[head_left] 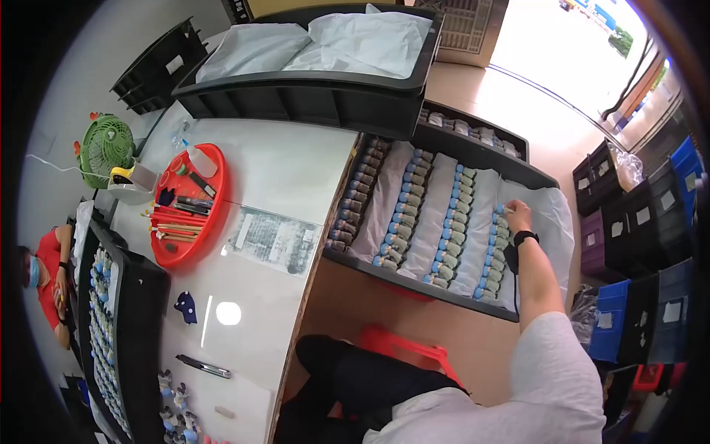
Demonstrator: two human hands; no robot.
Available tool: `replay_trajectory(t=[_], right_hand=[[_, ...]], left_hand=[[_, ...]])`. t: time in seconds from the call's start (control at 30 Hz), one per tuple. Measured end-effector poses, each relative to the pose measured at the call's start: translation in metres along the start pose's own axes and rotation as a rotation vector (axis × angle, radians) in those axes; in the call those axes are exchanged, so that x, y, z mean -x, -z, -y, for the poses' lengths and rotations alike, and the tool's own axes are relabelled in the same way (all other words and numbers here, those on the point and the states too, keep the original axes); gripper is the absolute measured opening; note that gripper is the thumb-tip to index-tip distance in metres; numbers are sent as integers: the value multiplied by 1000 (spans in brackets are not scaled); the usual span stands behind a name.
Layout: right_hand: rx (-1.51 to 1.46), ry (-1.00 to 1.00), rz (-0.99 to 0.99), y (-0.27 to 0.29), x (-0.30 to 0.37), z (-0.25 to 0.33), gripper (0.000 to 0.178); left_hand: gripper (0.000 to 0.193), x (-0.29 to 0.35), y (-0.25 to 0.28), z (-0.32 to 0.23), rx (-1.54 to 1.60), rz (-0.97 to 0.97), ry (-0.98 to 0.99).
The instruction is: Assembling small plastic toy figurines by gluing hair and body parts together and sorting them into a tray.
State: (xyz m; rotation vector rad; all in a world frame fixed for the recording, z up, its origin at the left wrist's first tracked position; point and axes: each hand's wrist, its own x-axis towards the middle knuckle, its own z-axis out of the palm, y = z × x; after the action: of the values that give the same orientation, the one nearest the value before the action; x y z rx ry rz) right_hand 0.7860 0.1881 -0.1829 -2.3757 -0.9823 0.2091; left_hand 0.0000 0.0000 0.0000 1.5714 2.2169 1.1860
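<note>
My right hand (519, 216), with a dark band at the wrist, reaches out over a black tray (421, 280) at the right. Its fingers are closed on a small figurine (503, 209) with a light-blue top, at the far end of the rightmost row. Several rows of similar small figurines (449, 244), blue, grey and greenish, lie in the tray with white sheets (429, 200) between them. The leftmost row looks darker. My fingers hide part of the held figurine. My left hand is outside the picture.
On the white table (259, 333) stand a red oval tray (225, 214) of brushes and a bottle, a green fan (107, 148) and a utility knife (203, 366). A black crate (296, 103) overhangs the table's far end. Stacked bins (629, 222) line the right. Another person (52, 274) sits left.
</note>
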Motion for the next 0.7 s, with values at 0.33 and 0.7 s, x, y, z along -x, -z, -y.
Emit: replay_trajectory(t=[0.33, 0.7], right_hand=[[145, 228, 175, -24, -93, -97, 33], [-832, 625, 643, 10, 123, 289, 23]], left_hand=[[24, 21, -11, -69, 101, -141, 34], [30, -17, 75, -50, -402, -144, 42]])
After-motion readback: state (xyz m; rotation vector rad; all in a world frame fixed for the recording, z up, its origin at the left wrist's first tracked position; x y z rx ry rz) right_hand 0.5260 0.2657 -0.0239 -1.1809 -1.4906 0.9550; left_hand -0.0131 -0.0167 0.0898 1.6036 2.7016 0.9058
